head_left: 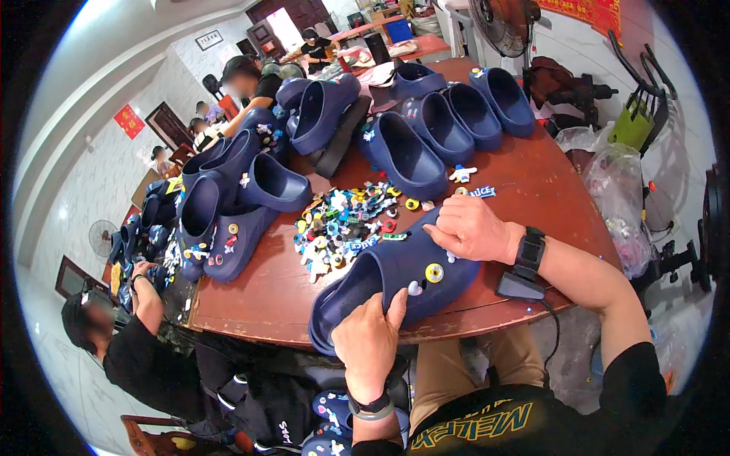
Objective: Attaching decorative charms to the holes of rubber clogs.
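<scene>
A navy blue foam clog (411, 254) lies tilted near the front edge of the table, its opening facing left. My left hand (369, 334) is closed on the near rim of that opening, thumb over the upper side. Over the toe part sits my right hand (475, 228), fingers curled and pressed against the upper; whatever is beneath them is hidden. A yellow eye-like charm (434, 273) and a pale heart charm (414, 289) are fixed on the clog's side. Just behind the clog spreads a pile of small colourful shoe charms (342, 220).
Several navy clogs (407, 156) with charms stand along the far side of the reddish-brown table (532, 186), more clogs (228, 235) at left. A black device (521, 287) with a cable hangs by my right wrist. A co-worker (141, 357) sits at left; a fan (502, 26) stands behind.
</scene>
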